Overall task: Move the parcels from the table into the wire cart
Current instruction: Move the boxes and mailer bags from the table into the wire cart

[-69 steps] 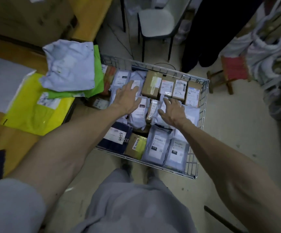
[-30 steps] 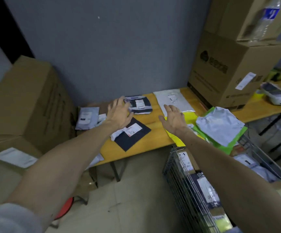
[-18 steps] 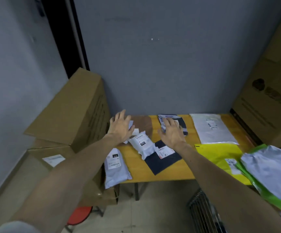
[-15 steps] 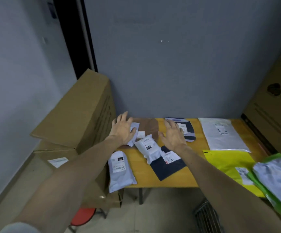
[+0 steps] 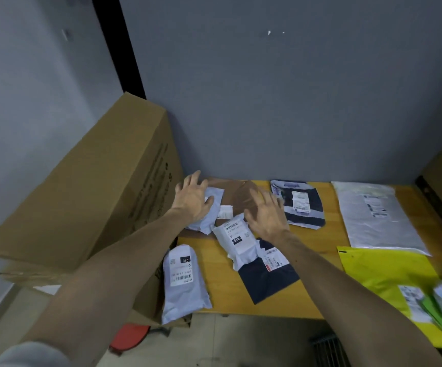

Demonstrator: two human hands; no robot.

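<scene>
Your left hand (image 5: 192,201) spreads open over a pale parcel (image 5: 213,194) at the back left corner of the surface (image 5: 220,268). Your right hand (image 5: 266,217), fingers also spread, hovers over a brown parcel (image 5: 237,197).

both hands (image 5: 192,201) (image 5: 266,217) spread open over parcels (image 5: 237,241) on table (image 5: 214,271).

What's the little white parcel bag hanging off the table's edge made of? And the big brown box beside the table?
The little white parcel bag looks like thin plastic film, smooth and slightly shiny: it wrinkles and sags softly over the edge. The big brown box looks like matte cardboard: flat stiff faces and sharp folded edges.
</scene>
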